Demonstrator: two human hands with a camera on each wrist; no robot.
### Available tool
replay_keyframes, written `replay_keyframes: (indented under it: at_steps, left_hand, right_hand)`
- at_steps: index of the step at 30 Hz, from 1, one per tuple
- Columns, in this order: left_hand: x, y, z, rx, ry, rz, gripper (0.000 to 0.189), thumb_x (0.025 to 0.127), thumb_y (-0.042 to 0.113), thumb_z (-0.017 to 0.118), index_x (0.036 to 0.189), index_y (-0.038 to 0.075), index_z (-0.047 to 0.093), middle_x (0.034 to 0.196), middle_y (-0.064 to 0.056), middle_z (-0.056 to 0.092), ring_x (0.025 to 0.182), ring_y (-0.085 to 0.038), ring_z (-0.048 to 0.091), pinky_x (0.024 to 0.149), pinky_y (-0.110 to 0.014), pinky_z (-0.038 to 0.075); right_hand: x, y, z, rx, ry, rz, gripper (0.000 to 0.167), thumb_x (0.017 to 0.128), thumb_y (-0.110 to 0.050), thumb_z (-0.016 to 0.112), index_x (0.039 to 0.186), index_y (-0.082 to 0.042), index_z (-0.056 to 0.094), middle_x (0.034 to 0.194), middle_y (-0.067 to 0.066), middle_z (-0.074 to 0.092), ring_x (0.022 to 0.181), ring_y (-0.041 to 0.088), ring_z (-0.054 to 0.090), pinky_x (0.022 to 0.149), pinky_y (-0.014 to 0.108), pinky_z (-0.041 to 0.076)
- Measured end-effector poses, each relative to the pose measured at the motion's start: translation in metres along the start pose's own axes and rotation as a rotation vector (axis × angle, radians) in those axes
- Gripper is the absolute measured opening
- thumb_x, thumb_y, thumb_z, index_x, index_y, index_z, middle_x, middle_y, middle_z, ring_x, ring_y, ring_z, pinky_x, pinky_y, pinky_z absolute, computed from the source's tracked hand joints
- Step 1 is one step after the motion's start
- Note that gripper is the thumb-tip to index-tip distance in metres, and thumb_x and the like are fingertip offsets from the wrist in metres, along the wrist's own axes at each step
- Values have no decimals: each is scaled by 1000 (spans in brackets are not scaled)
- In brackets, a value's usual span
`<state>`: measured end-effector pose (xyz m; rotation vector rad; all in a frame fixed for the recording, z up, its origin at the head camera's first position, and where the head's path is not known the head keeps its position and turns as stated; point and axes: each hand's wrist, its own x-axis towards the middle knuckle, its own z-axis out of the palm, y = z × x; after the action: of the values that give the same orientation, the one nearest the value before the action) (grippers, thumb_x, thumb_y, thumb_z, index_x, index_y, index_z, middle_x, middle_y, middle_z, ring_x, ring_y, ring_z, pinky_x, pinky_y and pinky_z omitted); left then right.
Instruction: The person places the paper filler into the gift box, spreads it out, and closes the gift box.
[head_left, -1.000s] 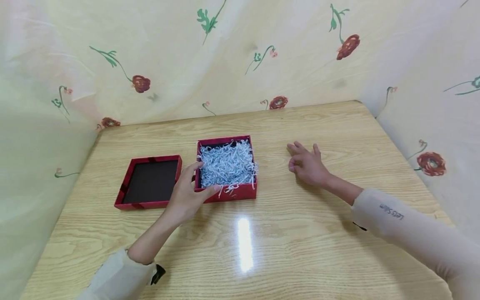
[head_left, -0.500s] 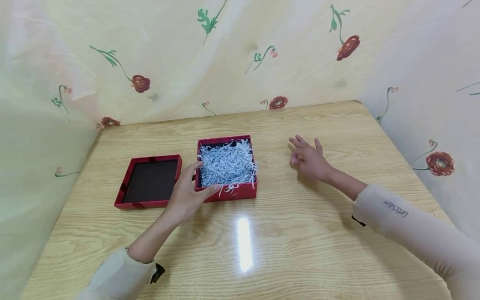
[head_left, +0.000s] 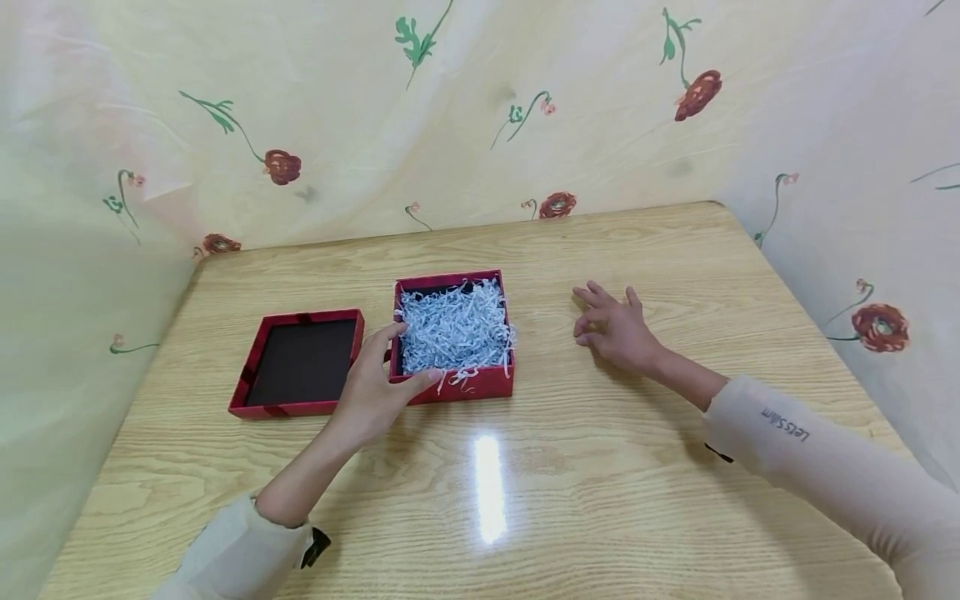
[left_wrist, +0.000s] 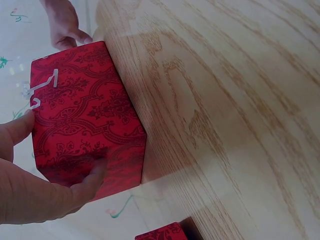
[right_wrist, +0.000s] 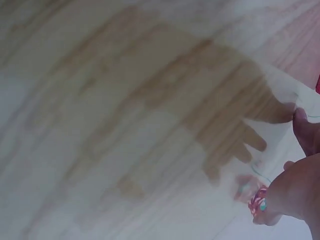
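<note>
A red patterned box stands on the table, its top uncovered. Pale blue-white shredded paper fills it, with some strips hanging over the front and right sides. My left hand grips the box at its front left corner, thumb on the front wall and a fingertip at the left rim. To the right of the box, apart from it, my right hand hovers low over the wood with some fingers spread and the thumb close to a bent finger. I see nothing held there; a pink-and-teal patch shows beside its fingertips.
Left of the box lies a shallow red lid, its dark inside facing up. The wooden table meets a flower-printed cloth at the back and both sides. Glare from a light shows on the table front.
My right hand shifted slightly up and right, then came back down and left, its fingers bending a little. The left hand, the box and the lid have stayed put.
</note>
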<state>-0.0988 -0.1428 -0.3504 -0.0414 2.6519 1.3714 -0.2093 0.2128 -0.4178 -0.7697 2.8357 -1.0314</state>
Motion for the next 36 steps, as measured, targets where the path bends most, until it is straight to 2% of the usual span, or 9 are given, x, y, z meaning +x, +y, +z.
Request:
replay_keyframes:
  at_steps: [4, 8, 11, 16, 23, 36]
  left_hand:
    - [0, 0, 0, -4, -1, -3, 82, 84, 40, 73, 149, 17, 30, 155, -9, 26, 140, -34, 28, 103, -58, 36]
    - [0, 1, -1, -8, 2, -2, 82, 84, 40, 73, 149, 16, 30, 155, -9, 26, 139, -33, 29, 103, -57, 38]
    - [0, 1, -1, -12, 4, -3, 82, 84, 40, 74, 149, 16, 30, 154, -8, 26, 139, -33, 30, 103, -56, 38]
    - [0, 1, -2, -13, 2, -2, 82, 84, 40, 73, 149, 16, 30, 155, -8, 26, 139, -33, 30, 103, -56, 38]
    - [0, 1, -2, -21, -2, 2, 83, 84, 41, 73, 149, 16, 29, 155, -8, 26, 139, -33, 29, 103, -56, 38]
    - [0, 1, -1, -8, 0, 0, 82, 84, 40, 74, 149, 16, 30, 154, -9, 27, 140, -33, 28, 104, -58, 36]
  right_hand:
    - [0, -1, 3, -47, 21, -50, 19, 80, 6, 69, 70, -8, 64, 142, 25, 44, 141, 41, 25, 109, 66, -9]
    - [3, -5, 5, -171, -13, -101, 28, 80, 14, 57, 65, -10, 54, 143, 25, 44, 141, 40, 27, 109, 65, -8]
    - [8, -10, 2, -209, -33, -103, 28, 79, 14, 52, 65, -10, 53, 144, 24, 42, 142, 39, 24, 109, 65, -9]
    - [15, -14, -7, -118, -28, -57, 24, 82, 12, 52, 68, -7, 56, 146, 26, 39, 143, 39, 19, 107, 66, -12]
    - [18, -20, -15, -33, 3, 21, 16, 85, 7, 62, 73, -3, 57, 145, 26, 39, 143, 39, 19, 108, 65, -11]
    - [24, -28, -25, 9, 20, 27, 11, 85, 8, 61, 78, 1, 57, 147, 25, 36, 144, 38, 15, 108, 64, -14]
